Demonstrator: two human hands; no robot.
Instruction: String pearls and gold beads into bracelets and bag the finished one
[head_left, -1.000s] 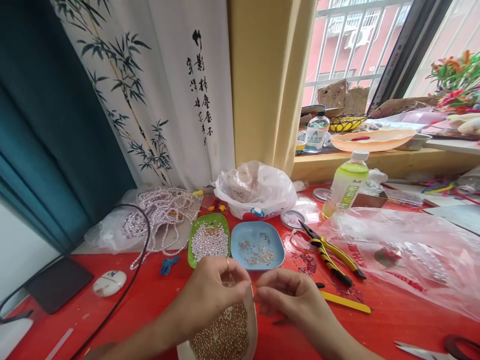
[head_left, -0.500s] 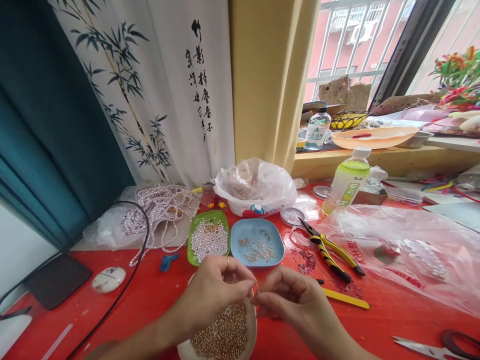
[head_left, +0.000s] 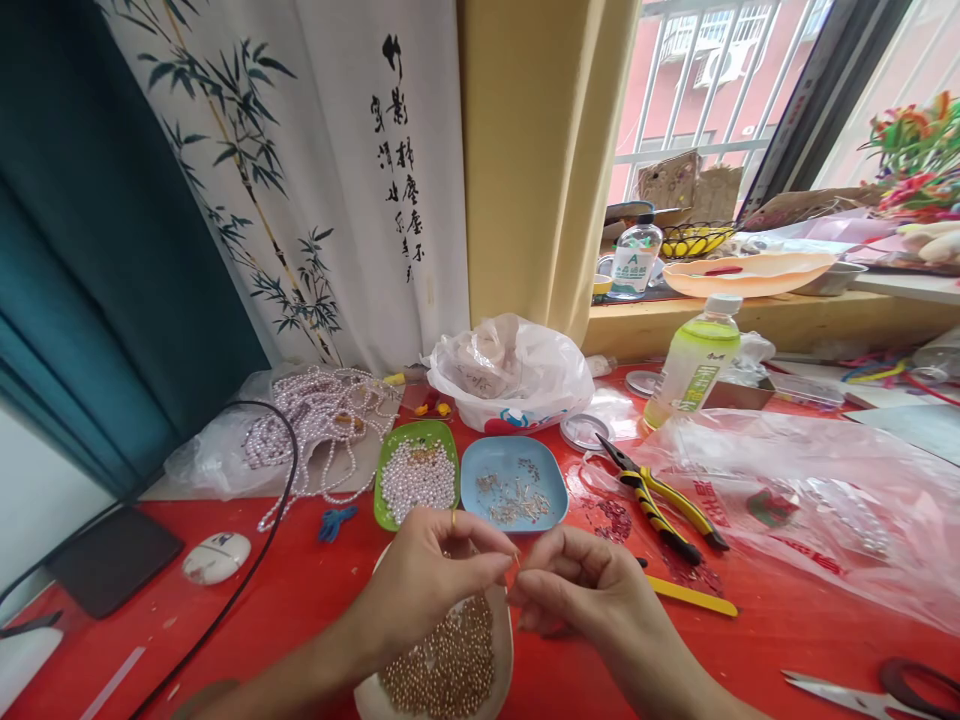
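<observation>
My left hand (head_left: 442, 570) is pinched closed above a pale bowl (head_left: 507, 640) that holds many small gold beads (head_left: 442, 665). Close beside it on the right, my right hand (head_left: 581, 590) is pinched too, fingertips almost meeting the left ones. A thin gold-coloured strand (head_left: 516, 562) shows between the two sets of fingertips; its exact kind is too small to make out. Just beyond the hands are a green tray (head_left: 381, 505) of white pearl beads (head_left: 420, 475) and a blue tray (head_left: 555, 515) with small metal findings (head_left: 517, 500).
Yellow-black pliers (head_left: 660, 495) and a yellow-handled tool (head_left: 694, 597) lie to the right, scissors (head_left: 840, 692) at the lower right. Behind stand a drink bottle (head_left: 694, 370) and a plastic-lined bowl (head_left: 510, 375). Pearl strings (head_left: 322, 420) and a black cable (head_left: 289, 480) lie left.
Both hands stay pinched over the bead bowl. The fingertips have shifted very slightly upward and to the right, and the thin strand between them has tilted a little.
</observation>
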